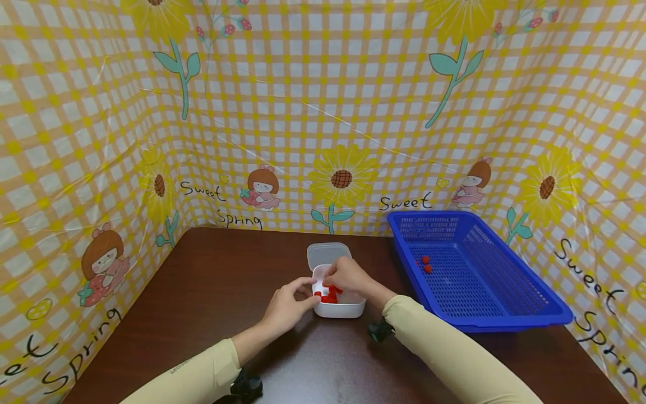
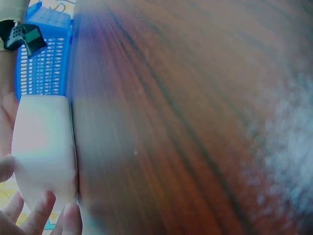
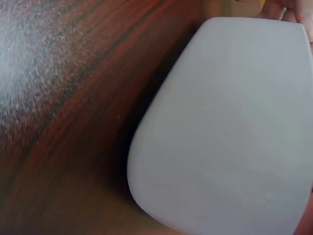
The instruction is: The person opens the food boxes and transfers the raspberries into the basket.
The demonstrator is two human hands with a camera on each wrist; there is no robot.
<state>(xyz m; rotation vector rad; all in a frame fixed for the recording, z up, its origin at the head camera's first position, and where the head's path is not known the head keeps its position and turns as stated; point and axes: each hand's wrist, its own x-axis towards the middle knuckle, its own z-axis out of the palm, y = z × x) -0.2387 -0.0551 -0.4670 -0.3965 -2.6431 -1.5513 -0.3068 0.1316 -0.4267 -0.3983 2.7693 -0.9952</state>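
The right hand dips into the box with its fingers bent down and bunched close; I cannot tell if the tips pinch a red bit; the left hand, just left of it, holds the box's left side, thumb at the near corner and fingers by the rim, bent in a loose curve; right under the right hand's fingertips, red bits sit in a little heap in the box; just past that hand, the clear lid is at the box's far side; off to the right of both hands is the blue basket, with two red balls in it; under it all is the brown table; farthest out, behind, hangs a checked cloth with yellow flowers.
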